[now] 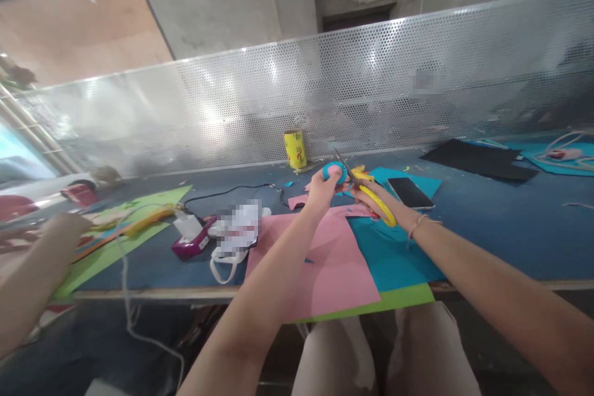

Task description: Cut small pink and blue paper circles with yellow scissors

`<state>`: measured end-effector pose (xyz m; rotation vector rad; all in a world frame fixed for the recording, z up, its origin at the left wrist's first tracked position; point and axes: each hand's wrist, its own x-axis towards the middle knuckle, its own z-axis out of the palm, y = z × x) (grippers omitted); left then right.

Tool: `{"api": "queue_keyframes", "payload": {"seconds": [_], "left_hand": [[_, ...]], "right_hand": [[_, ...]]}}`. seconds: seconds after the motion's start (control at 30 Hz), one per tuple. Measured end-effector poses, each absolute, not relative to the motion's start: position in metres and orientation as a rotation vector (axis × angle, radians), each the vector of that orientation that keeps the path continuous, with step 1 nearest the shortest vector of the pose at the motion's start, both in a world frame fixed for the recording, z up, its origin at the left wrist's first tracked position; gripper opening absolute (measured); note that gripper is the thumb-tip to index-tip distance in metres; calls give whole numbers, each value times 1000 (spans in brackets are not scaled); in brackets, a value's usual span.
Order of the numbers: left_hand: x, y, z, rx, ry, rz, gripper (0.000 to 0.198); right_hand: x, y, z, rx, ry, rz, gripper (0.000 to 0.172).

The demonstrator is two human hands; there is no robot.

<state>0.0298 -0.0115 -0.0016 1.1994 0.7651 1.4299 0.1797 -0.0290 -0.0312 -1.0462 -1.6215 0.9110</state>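
Observation:
My left hand (325, 182) is closed on a small piece of blue paper (332, 168), held up above the table. In my right hand (364, 193) is a pair of scissors (383, 203) with yellow handles. Their metal blades point up and away, right beside the blue piece; whether they touch it I cannot tell. Under my forearms lie a pink sheet (334, 266) and a larger blue sheet (394, 253), with the edge of a green sheet (408, 298) showing below them.
A phone (411, 192) lies right of my hands. Behind stands a yellow roll (295, 148) before a perforated metal screen (223, 99). Black paper (477, 159) lies far right. At left are a purple charger-like block (192, 246), cables and another person's arm (41, 272).

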Motion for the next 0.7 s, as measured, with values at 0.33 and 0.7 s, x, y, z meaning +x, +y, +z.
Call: {"api": "queue_keyframes", "payload": {"seconds": [0.33, 0.7], "left_hand": [[31, -12, -1, 1186, 753, 1409, 15], [31, -15, 0, 1198, 756, 1403, 13]], "right_hand": [[175, -40, -19, -1137, -1625, 979, 21], [167, -52, -5, -1182, -1620, 943, 23]]}}
